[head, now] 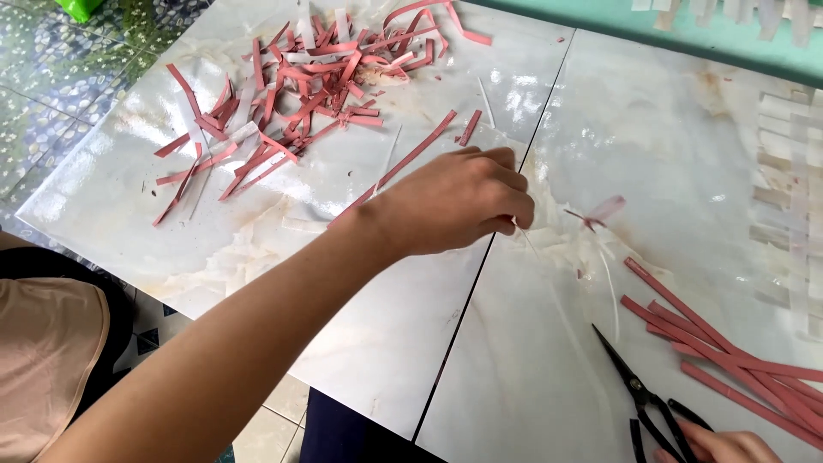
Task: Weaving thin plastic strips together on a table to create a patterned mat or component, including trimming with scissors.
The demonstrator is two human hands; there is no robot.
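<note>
My left hand (pixel 459 201) reaches across the white marble-look tabletop (pixel 549 360) with its fingers pinched on a thin, pale translucent strip (pixel 525 236) near the seam between the two slabs. A small pink scrap (pixel 600 212) lies just beyond it among clear shreds. My right hand (pixel 724 446) rests at the bottom right edge, touching the handles of black scissors (pixel 639 390) that lie flat with the blades pointing up-left. Several long pink strips (pixel 729 356) lie to the right of the scissors.
A heap of short pink and white cut scraps (pixel 317 77) covers the far left of the table. White strips (pixel 784 171) lie woven at the right edge. A teal wall (pixel 600 17) runs behind. Patterned floor tiles (pixel 51 77) show at left.
</note>
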